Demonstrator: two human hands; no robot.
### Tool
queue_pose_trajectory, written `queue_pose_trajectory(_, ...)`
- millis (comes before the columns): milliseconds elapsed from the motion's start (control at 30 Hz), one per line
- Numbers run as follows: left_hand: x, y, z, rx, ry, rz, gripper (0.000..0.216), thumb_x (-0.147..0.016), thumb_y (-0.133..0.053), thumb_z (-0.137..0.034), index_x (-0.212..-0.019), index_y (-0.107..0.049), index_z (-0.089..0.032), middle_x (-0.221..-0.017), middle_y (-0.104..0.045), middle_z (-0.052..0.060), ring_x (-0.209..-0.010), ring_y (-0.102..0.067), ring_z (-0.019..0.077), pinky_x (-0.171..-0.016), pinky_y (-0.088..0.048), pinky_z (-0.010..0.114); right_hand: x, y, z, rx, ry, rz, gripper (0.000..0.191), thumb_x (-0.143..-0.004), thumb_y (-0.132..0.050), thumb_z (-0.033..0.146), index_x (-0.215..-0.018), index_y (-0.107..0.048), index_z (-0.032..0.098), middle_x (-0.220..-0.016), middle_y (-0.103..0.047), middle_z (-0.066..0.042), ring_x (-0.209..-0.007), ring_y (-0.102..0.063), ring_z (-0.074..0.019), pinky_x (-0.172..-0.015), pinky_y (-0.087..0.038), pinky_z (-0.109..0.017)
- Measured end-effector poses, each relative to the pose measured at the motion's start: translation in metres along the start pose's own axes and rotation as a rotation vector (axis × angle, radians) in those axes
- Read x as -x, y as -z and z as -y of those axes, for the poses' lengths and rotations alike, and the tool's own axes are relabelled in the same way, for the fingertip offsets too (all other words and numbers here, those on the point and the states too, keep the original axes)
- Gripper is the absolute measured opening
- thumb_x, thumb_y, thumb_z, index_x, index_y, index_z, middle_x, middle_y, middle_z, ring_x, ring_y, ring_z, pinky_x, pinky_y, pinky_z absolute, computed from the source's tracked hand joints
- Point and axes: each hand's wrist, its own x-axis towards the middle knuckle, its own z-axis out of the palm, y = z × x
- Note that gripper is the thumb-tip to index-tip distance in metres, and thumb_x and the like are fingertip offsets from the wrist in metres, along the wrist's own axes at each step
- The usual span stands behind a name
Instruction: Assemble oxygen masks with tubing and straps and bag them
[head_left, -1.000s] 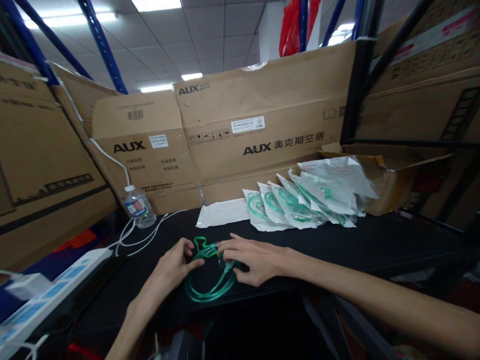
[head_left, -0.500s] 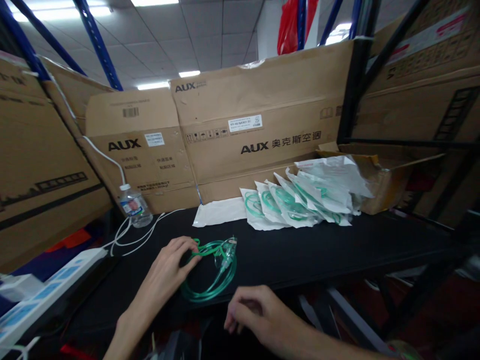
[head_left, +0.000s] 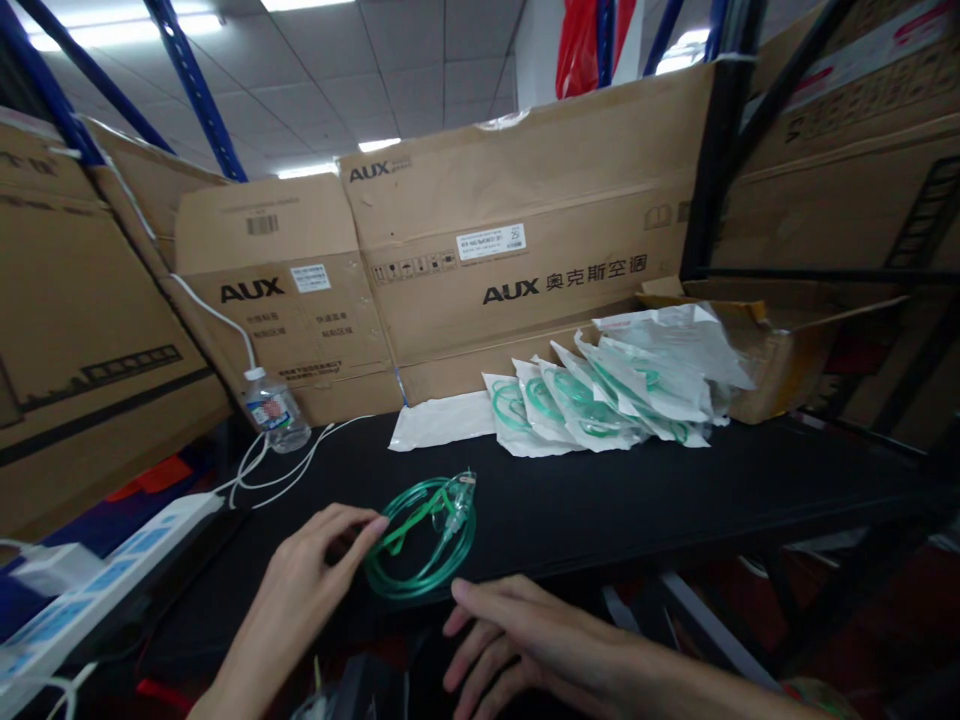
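A coil of clear green tubing [head_left: 409,590] lies on the black table, with a green strap [head_left: 411,522] inside the loop and a clear plastic connector [head_left: 456,515] at its right side. My left hand [head_left: 319,560] is at the coil's left edge, thumb and forefinger pinched together on the tubing. My right hand [head_left: 517,635] hangs just in front of the table edge, below and right of the coil. Its fingers are spread and it holds nothing.
Several white-backed clear pouches [head_left: 525,420] with green tubing overlap at the back right, beside a flat white packet [head_left: 442,422]. An open cardboard box [head_left: 772,385] stands behind them. At left are a plastic bottle [head_left: 277,415], white cables [head_left: 300,465] and a power strip [head_left: 120,575].
My left hand has let go of the strap and shifted down and left to the coil's edge. My right hand has uncurled, its fingers spreading. The coil stays in place.
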Motion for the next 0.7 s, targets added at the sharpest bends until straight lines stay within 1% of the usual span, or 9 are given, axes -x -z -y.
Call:
queue_pose_trajectory(100,-0.018,0.002,0.004,-0.084,0.129,0.035,0.052,-0.086,-0.047,-0.067,-0.102,-0.075,-0.027,-0.108,-0.075,0.006,-0.098,-0.069,0.0289,-0.087,-0.052,0.038,0.006,0.007,0.016,0.049,0.048,0.017,0.066,-0.075,-0.068,0.074,-0.095,-0.061,0.011,-0.072,-0.072,-0.010,-0.056,-0.071,-0.0177,-0.057,-0.057,-0.027)
queue_pose_trajectory(200,-0.033,-0.004,0.007,-0.131,0.230,0.126,0.060,-0.085,-0.043,-0.068,-0.113,-0.071,-0.024,-0.111,-0.075,0.009,-0.106,-0.069,0.0307,-0.092,-0.049,0.041,0.007,0.018,0.032,0.126,0.096,-0.054,0.057,-0.085,-0.061,0.067,-0.092,-0.060,0.010,-0.069,-0.071,-0.010,-0.052,-0.071,-0.0170,-0.051,-0.055,-0.024)
queue_pose_trajectory(267,-0.041,-0.010,0.008,-0.164,0.232,0.187,0.065,-0.083,-0.045,-0.071,-0.117,-0.070,-0.021,-0.111,-0.075,0.011,-0.108,-0.068,0.0316,-0.093,-0.049,0.041,0.004,0.027,0.041,0.175,0.125,-0.118,0.050,-0.091,-0.058,0.061,-0.089,-0.060,0.010,-0.067,-0.071,-0.010,-0.050,-0.070,-0.0163,-0.049,-0.055,-0.022)
queue_pose_trajectory(333,-0.047,-0.015,0.008,-0.207,0.194,0.240,0.066,-0.078,-0.054,-0.072,-0.114,-0.070,-0.020,-0.112,-0.074,0.012,-0.106,-0.068,0.0324,-0.092,-0.049,0.041,0.000,0.034,0.049,0.218,0.128,-0.158,0.045,-0.094,-0.057,0.056,-0.087,-0.058,0.011,-0.065,-0.071,-0.009,-0.048,-0.070,-0.0162,-0.048,-0.055,-0.022)
queue_pose_trajectory(400,-0.053,-0.018,0.009,-0.230,0.153,0.280,0.059,-0.072,-0.064,-0.068,-0.106,-0.072,-0.020,-0.109,-0.074,0.012,-0.102,-0.069,0.0324,-0.088,-0.049,0.040,-0.004,0.039,0.054,0.257,0.096,-0.181,0.042,-0.096,-0.056,0.053,-0.085,-0.057,0.012,-0.062,-0.070,-0.009,-0.046,-0.069,-0.0166,-0.046,-0.055,-0.022)
queue_pose_trajectory(467,-0.057,-0.019,0.010,-0.222,0.123,0.314,0.046,-0.071,-0.070,-0.060,-0.096,-0.074,-0.021,-0.101,-0.075,0.010,-0.096,-0.070,0.0304,-0.082,-0.049,0.036,-0.010,0.040,0.058,0.297,0.059,-0.202,0.042,-0.097,-0.053,0.051,-0.083,-0.055,0.012,-0.060,-0.070,-0.010,-0.045,-0.069,-0.0169,-0.045,-0.054,-0.022)
queue_pose_trajectory(533,-0.060,-0.019,0.009,-0.199,0.103,0.345,0.034,-0.073,-0.069,-0.053,-0.088,-0.074,-0.023,-0.093,-0.076,0.007,-0.089,-0.071,0.0267,-0.075,-0.049,0.032,-0.017,0.039,0.062,0.375,0.020,-0.222,0.046,-0.097,-0.051,0.055,-0.079,-0.054,0.013,-0.059,-0.069,-0.010,-0.043,-0.068,-0.0167,-0.042,-0.053,-0.021)
queue_pose_trajectory(600,-0.062,-0.020,0.006,-0.185,0.091,0.354,0.023,-0.076,-0.066,-0.043,-0.085,-0.072,-0.023,-0.087,-0.076,0.004,-0.080,-0.072,0.0231,-0.069,-0.048,0.028,-0.024,0.035,0.067,0.507,-0.010,-0.238,0.052,-0.095,-0.049,0.061,-0.072,-0.054,0.015,-0.055,-0.067,-0.010,-0.039,-0.065,-0.0163,-0.039,-0.051,-0.021)
queue_pose_trajectory(700,-0.061,-0.022,-0.001,-0.184,0.084,0.317,0.014,-0.076,-0.061,-0.030,-0.086,-0.068,-0.022,-0.080,-0.075,0.002,-0.072,-0.071,0.0213,-0.064,-0.045,0.028,-0.037,0.029,0.077,0.677,-0.012,-0.279,0.058,-0.091,-0.051,0.066,-0.061,-0.055,0.016,-0.045,-0.061,-0.008,-0.033,-0.059,-0.0162,-0.033,-0.047,-0.023)
